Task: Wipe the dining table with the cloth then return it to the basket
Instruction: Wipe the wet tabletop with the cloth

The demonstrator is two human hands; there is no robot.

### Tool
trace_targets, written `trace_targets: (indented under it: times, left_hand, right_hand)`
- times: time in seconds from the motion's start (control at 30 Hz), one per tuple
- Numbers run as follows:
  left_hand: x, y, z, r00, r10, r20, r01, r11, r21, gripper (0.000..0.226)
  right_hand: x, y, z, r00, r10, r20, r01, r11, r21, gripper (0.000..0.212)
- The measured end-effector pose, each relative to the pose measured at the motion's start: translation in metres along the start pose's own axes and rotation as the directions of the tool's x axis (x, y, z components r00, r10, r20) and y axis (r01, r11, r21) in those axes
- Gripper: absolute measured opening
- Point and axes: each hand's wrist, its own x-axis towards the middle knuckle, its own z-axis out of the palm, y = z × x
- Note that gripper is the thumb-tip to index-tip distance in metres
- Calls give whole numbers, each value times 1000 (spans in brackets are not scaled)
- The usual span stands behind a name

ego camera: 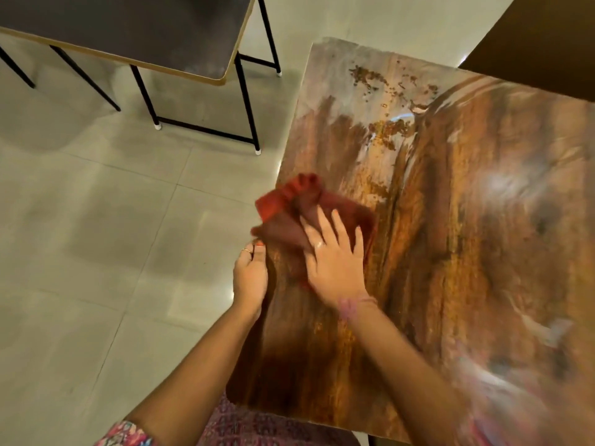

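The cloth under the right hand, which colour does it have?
The cloth is red to rust-brown, plain with no pattern; the head view shows it.

We hold our right hand [335,262] flat, palm down, fingers spread. Our left hand [250,278] is loosely curled, fingers bent. Both forearms extend forward.

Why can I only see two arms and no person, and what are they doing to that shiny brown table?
The camera sits on the person's head and looks down, so you see what they see: only their arms. The right hand presses flat on a red cloth to wipe the dining table. The left hand rests at the table's edge, touching a corner of the cloth. Brown crumbs lie farther up the table. Another, darker table stands on the tiled floor. No basket shows.
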Motion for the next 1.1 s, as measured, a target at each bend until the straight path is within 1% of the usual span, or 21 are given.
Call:
trace_targets:
  times: [0.07, 0.1, 0.17, 0.23, 0.27, 0.33, 0.43, 0.53, 0.6, 0.67, 0.7, 0.77, 0.83, 0.87, 0.9, 0.97, 1.0, 1.07, 1.1]
  left_hand:
    - [1, -3, 1, 1000, 7, -29, -5, 997, 74, 36]
    - [1, -3, 2, 999, 25, -38, -20, 994, 110, 37]
    - [0, -2, 5, 996, 58, -68, -46, 985, 165, 39]
    - [1, 2, 9, 993, 60, -102, -37, 976, 213, 38]
    - [4, 7, 11, 993, 51, -106, -26, 975, 220, 38]
    - [15, 19, 19, 996, 40, -80, -22, 976, 218, 39]
    - [36, 42, 36, 994, 83, -73, -61, 964, 258, 40]
    - [57, 63, 53, 990, 107, -90, -79, 959, 272, 40]
    - [70, 74, 64, 987, 121, -106, -86, 954, 287, 41]
    - [77, 81, 71, 981, 139, -139, -85, 938, 335, 41]
    - [80, 82, 73, 975, 145, -165, -79, 931, 355, 41]
    - [83, 80, 75, 971, 139, -197, -62, 933, 354, 41]
    - [86, 79, 74, 979, 109, -170, -67, 970, 235, 39]
    - [87, 79, 74, 983, 90, -162, -65, 986, 154, 37]
    - [88, 79, 74, 984, 80, -157, -65, 994, 93, 34]
    - [88, 80, 75, 986, 74, -152, -71, 997, 25, 29]
    - [88, 81, 76, 986, 73, -149, -76, 997, -13, 25]
    - [87, 81, 77, 988, 66, -140, -78, 994, -81, 26]
    - [87, 81, 77, 988, 66, -138, -78, 993, -87, 28]
  right_hand:
    - [-53, 10, 12, 998, -27, 48, 28, 1000, -10, 53]
    - [-65, 19, 14, 996, -44, 74, 46, 999, -22, 53]
    - [-57, 42, 9, 993, -78, 84, 80, 997, -22, 53]
    - [-17, 64, -2, 996, -74, 49, 74, 997, -15, 54]
    - [12, 77, -10, 999, -36, 26, 36, 999, -11, 54]
    - [78, 106, -29, 994, 112, -19, -112, 994, 18, 53]
    - [168, 150, -62, 942, 334, -37, -328, 939, 103, 51]
    - [220, 172, -85, 884, 467, -18, -455, 869, 195, 53]
    - [230, 168, -89, 866, 501, 1, -488, 842, 229, 54]
    - [216, 151, -84, 888, 460, -24, -448, 874, 187, 54]
    - [202, 139, -77, 916, 398, -45, -389, 911, 140, 53]
    - [155, 112, -57, 979, 197, -53, -194, 980, 52, 51]
    - [91, 85, -35, 998, -37, -42, 37, 999, 5, 51]
    - [60, 74, -25, 991, -128, -33, 128, 992, -9, 52]
    - [35, 68, -16, 982, -186, -21, 186, 983, -10, 53]
    - [12, 66, -7, 972, -235, 1, 235, 972, 1, 53]
    - [14, 69, -8, 970, -245, 6, 245, 970, 3, 52]
    - [35, 77, -17, 967, -256, 21, 256, 967, 0, 52]
    - [52, 84, -23, 969, -244, 18, 245, 970, -6, 53]
